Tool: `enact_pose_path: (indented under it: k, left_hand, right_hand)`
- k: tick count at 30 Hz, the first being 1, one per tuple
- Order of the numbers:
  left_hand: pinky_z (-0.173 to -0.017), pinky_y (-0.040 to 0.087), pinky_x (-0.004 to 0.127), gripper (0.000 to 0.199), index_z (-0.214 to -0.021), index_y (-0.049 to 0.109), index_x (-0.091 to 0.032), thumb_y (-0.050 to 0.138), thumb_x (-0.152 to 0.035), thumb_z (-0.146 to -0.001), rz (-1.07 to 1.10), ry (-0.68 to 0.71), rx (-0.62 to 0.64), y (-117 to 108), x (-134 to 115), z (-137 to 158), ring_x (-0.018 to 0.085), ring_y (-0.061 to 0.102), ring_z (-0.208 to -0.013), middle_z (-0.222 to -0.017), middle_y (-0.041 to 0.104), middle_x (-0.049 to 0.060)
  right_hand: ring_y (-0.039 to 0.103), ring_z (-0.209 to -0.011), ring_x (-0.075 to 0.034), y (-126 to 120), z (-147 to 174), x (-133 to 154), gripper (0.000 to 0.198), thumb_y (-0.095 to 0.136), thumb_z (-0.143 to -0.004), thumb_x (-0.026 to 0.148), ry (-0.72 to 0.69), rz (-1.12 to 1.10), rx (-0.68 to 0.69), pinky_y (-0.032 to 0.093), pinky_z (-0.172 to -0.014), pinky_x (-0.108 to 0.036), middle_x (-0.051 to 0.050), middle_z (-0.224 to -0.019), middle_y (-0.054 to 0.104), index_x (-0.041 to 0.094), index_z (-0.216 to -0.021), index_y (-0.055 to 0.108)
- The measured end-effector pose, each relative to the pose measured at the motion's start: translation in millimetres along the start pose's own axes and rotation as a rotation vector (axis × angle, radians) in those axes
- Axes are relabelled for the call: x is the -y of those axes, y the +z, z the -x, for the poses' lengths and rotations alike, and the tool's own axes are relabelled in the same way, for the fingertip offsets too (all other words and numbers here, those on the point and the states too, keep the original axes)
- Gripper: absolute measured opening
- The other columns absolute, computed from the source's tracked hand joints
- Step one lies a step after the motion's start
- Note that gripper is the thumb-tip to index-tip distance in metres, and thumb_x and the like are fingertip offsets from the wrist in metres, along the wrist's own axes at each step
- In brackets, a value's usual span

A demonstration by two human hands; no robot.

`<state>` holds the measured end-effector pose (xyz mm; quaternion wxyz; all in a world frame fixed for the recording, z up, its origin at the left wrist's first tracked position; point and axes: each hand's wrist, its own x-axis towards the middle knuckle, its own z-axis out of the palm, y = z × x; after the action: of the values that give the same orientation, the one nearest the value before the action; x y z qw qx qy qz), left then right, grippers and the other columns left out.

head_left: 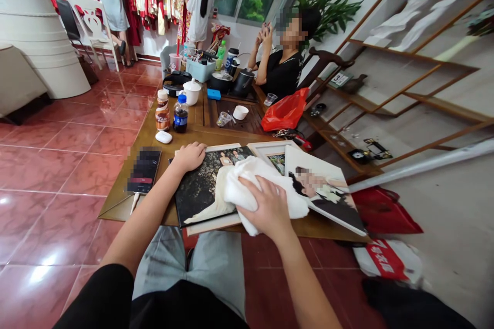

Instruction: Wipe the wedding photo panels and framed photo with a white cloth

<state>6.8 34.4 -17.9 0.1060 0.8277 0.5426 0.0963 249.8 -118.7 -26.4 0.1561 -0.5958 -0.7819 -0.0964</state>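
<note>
My right hand [266, 203] grips a bunched white cloth [257, 175], which lies on a dark wedding photo panel [200, 180]. Fingers spread, my left hand [191, 157] rests on that panel's upper left edge. The panel shows a couple and a long pale dress train; the cloth hides part of its right side. To the right of the cloth, a second photo panel [328, 190] with a white edge leans at an angle. Between and behind them shows a pale frame [266, 149], partly covered.
A phone [144, 169] with a cable lies left of my left arm. Beyond are a white earbud case [163, 136], a cola bottle [180, 113], a coffee bottle [162, 110], a lidded white mug [191, 92] and a red plastic bag [285, 110]. A person [285, 61] sits across the table.
</note>
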Motion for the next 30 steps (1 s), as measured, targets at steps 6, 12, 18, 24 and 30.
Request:
enact_pose_path:
  k: [6,12,18,24,30]
  left_hand:
    - [-0.103,0.047,0.046,0.042,-0.136,0.057,-0.022,0.03,-0.031,-0.106,-0.004,-0.003,0.004,-1.3,-1.0,1.1,0.027,0.062,-0.122,-0.129,0.066,0.01]
    - [-0.103,0.046,0.045,0.041,-0.136,0.057,-0.022,0.03,-0.032,-0.106,0.002,0.0,-0.003,0.4,0.0,-0.5,0.027,0.062,-0.123,-0.13,0.065,0.009]
    - [-0.103,0.046,0.045,0.04,-0.136,0.056,-0.024,0.03,-0.032,-0.107,0.001,-0.003,-0.017,3.3,1.8,-2.4,0.027,0.062,-0.122,-0.129,0.066,0.009]
    - [-0.101,0.047,0.046,0.041,-0.136,0.056,-0.024,0.029,-0.033,-0.107,0.009,0.004,-0.011,1.8,1.9,-0.7,0.027,0.062,-0.121,-0.129,0.065,0.009]
    - [-0.103,0.047,0.045,0.042,-0.136,0.057,-0.024,0.029,-0.032,-0.106,0.004,-0.001,-0.011,1.7,1.2,-0.4,0.027,0.062,-0.122,-0.129,0.065,0.009]
  right_hand:
    - [0.054,-0.119,-0.035,3.0,-1.2,-8.7,0.054,0.064,-0.086,0.047,0.057,0.049,-0.053,0.037,-0.101,-0.049,-0.014,-0.13,0.059,0.028,-0.137,0.063]
    - [0.05,-0.124,-0.035,-0.6,-7.2,29.9,0.059,0.067,-0.084,0.051,-0.013,-0.038,0.008,0.034,-0.103,-0.051,-0.015,-0.135,0.056,0.03,-0.139,0.062]
    - [0.042,-0.134,-0.039,-1.9,-10.6,83.1,0.074,0.072,-0.078,0.061,-0.14,-0.178,0.14,0.025,-0.11,-0.057,-0.016,-0.144,0.051,0.033,-0.145,0.056]
    - [0.04,-0.136,-0.039,-2.2,-11.1,104.6,0.082,0.075,-0.073,0.068,-0.234,-0.234,0.181,0.023,-0.11,-0.057,-0.014,-0.147,0.049,0.039,-0.147,0.052]
    - [0.046,-0.132,-0.035,-3.8,-18.3,69.5,0.073,0.074,-0.077,0.061,-0.171,-0.169,0.165,0.029,-0.109,-0.052,-0.014,-0.144,0.053,0.036,-0.144,0.057]
